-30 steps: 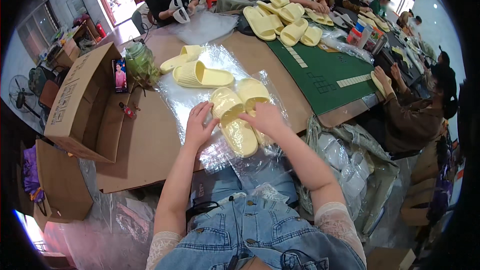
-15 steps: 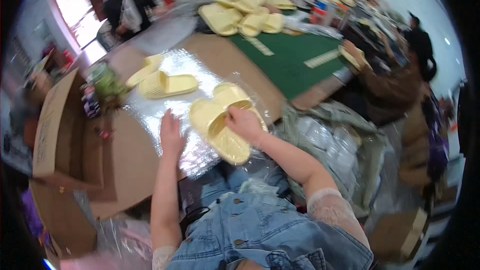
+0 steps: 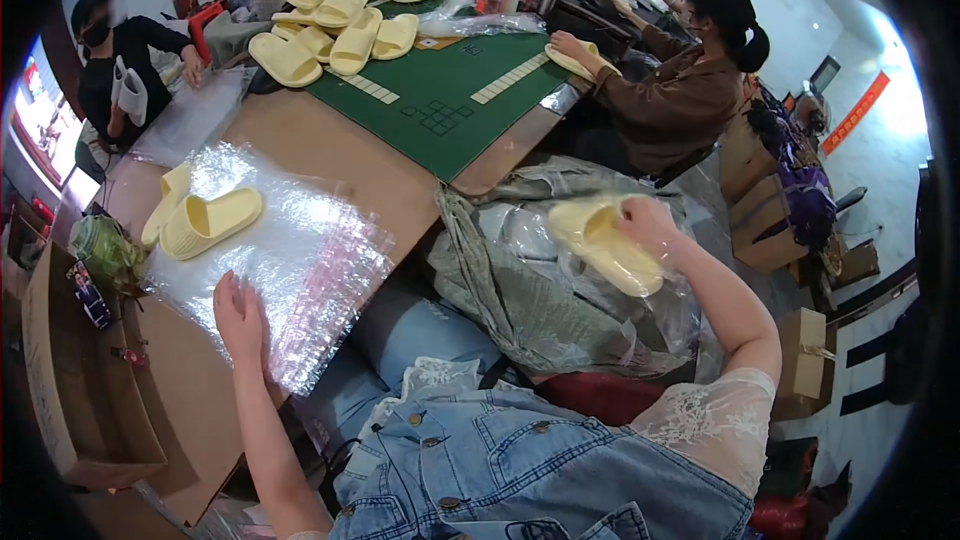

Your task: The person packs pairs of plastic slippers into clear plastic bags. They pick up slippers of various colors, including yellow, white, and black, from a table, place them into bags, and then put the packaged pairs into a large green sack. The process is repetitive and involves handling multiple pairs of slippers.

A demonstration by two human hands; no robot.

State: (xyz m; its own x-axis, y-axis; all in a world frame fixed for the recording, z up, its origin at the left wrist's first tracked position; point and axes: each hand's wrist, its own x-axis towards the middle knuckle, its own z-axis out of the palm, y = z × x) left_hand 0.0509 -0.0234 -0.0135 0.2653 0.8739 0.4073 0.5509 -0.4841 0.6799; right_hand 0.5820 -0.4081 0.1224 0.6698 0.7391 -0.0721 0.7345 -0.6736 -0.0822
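My right hand (image 3: 652,227) grips a pair of pale yellow slippers (image 3: 600,248) wrapped in a clear plastic bag. The pair hangs above an open grey-green woven sack (image 3: 500,305), which has clear-wrapped things inside. Over the near edge of a stack of clear plastic bags (image 3: 310,225) on the table, my left hand (image 3: 240,320) is open with its fingers stretched and nothing in them. Another pair of yellow slippers (image 3: 218,218) lies on those bags, beyond my left hand.
A cardboard box (image 3: 85,380) stands at the left table edge, beside a green plastic bundle (image 3: 105,250). Yellow slippers (image 3: 350,40) are heaped by a green mat (image 3: 420,110). Co-workers sit around the table, one in a brown top (image 3: 665,90) at right. More cartons (image 3: 800,360) stand at right.
My right hand has carried the bagged slippers rightward from over the table to above the sack. My left hand stays by the plastic bags. The view has swung right.
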